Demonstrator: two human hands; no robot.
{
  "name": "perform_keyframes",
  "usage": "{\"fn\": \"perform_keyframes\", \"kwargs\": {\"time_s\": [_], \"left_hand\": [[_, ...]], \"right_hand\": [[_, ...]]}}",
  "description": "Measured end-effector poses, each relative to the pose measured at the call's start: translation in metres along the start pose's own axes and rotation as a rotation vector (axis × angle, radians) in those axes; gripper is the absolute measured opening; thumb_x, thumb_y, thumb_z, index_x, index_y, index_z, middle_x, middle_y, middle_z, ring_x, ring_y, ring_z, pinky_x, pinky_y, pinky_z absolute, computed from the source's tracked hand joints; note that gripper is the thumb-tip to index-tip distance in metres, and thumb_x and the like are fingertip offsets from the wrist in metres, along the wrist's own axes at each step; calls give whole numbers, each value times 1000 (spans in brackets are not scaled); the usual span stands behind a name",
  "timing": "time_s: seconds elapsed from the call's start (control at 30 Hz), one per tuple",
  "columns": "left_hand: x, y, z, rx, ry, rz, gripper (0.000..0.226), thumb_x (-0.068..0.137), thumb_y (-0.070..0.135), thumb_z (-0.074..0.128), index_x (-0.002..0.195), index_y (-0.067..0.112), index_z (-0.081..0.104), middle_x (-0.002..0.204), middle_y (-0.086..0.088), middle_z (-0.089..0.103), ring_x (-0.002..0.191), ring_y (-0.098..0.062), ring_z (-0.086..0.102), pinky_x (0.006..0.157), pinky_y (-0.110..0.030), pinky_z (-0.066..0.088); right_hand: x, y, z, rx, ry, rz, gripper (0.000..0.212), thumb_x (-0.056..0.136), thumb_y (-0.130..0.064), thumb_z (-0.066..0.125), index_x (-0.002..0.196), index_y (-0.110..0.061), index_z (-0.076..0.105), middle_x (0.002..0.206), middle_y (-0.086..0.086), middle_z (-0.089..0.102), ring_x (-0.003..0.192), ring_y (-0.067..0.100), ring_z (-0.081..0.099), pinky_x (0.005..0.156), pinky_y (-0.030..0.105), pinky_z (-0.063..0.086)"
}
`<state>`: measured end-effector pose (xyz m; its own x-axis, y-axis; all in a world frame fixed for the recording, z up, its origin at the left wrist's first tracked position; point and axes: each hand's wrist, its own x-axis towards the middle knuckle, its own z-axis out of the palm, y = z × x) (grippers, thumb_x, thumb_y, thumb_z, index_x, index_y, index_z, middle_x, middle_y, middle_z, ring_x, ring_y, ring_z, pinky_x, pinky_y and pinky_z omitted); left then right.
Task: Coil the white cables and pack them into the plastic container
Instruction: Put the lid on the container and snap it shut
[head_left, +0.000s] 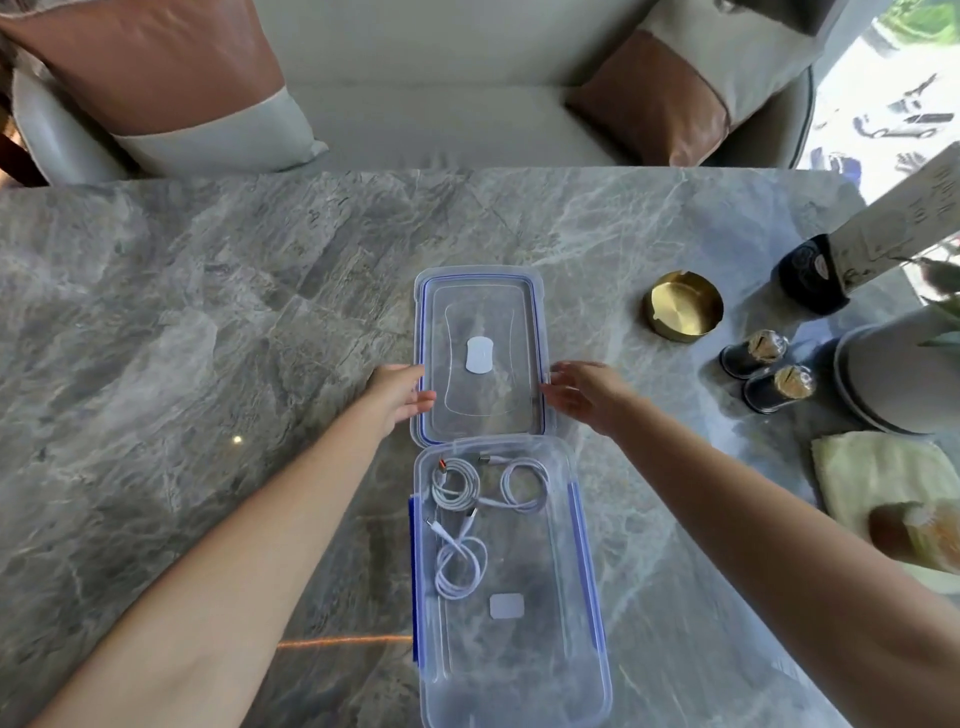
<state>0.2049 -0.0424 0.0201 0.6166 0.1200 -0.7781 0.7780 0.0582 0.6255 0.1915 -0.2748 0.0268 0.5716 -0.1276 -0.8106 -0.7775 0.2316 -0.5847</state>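
Note:
A clear plastic container (582, 571) with blue side latches lies open on the marble table, close to me. Inside it are three coiled white cables: one (457, 486) at the far left, one (525, 487) beside it on the right, one (461, 569) nearer me. The clear lid (483, 306) with a blue seal lies flat just beyond the container. My left hand (397, 395) rests at the lid's left edge and my right hand (584, 395) at its right edge. The fingers of both are spread and touch the lid's side flaps.
A brass ashtray (683, 306) stands right of the lid. Further right are two small dark jars (769, 374), a black stand with a card (810, 275), a white pot (904, 379) and a pale cloth (878, 478). A sofa with cushions (171, 88) lies beyond the table.

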Motion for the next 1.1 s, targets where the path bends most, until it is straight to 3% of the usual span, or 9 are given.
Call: {"fn": "perform_keyframes", "kwargs": {"time_s": [0.17,0.37,0.47,0.57,0.67,0.73,0.8,0.9,1.1], "left_hand": [[11,-5,2,-99,76,11,34,94,11,50,126,-2,48,73,-5,47,61,-16,53,40,-18,52],[-5,9,4,-296,162,167,34,91,27,57,119,7,56,71,3,52,61,-12,57,47,-16,52],[-23,22,1,-449,134,207,16,92,29,55,91,14,60,67,4,51,61,-12,58,53,-19,53],[-44,24,-7,-546,87,221,21,92,16,53,72,16,52,53,3,54,46,-8,56,45,-17,49],[-67,8,-18,-439,-36,286,21,90,2,51,72,14,55,50,2,61,44,-6,57,44,-16,46],[-81,-5,-25,-316,-26,315,17,89,2,54,76,13,56,63,-3,60,42,-1,57,46,-15,47],[-92,-18,-30,-281,11,293,10,87,0,57,88,10,58,75,-6,57,41,0,58,47,-14,48],[-115,-39,-40,-205,-58,254,28,86,1,58,114,6,56,82,-8,60,52,-5,61,54,-18,51],[-160,-88,-49,-95,-72,229,12,84,6,63,95,10,61,85,-6,64,73,-16,60,55,-20,55]], "right_hand": [[1,0,0,-89,-26,-46,29,96,-8,43,120,3,55,71,6,47,59,16,47,46,18,52],[-4,-12,0,0,-46,-186,20,97,-28,46,92,-13,59,79,4,55,63,15,58,67,28,56],[-12,-21,0,100,-49,-251,26,95,-32,50,85,-10,60,69,2,62,58,14,62,66,30,59],[-25,-20,-1,150,-51,-280,15,91,-13,53,78,-9,57,62,4,60,49,10,61,55,25,59],[-43,-11,-9,69,-96,-329,16,87,-5,60,73,-13,56,67,4,55,52,8,57,44,17,51],[-56,-1,-15,50,-173,-360,17,86,-5,62,75,-15,55,70,2,56,47,2,55,41,14,46],[-68,11,-22,55,-216,-356,13,86,-3,62,86,-15,56,82,3,60,54,2,60,50,16,51],[-85,28,-33,-57,-242,-348,31,86,-3,62,116,-3,54,110,14,60,87,18,63,74,30,55],[-119,71,-44,-308,-137,-402,39,84,-8,67,121,-5,54,90,11,57,71,14,57,56,23,54]]}}
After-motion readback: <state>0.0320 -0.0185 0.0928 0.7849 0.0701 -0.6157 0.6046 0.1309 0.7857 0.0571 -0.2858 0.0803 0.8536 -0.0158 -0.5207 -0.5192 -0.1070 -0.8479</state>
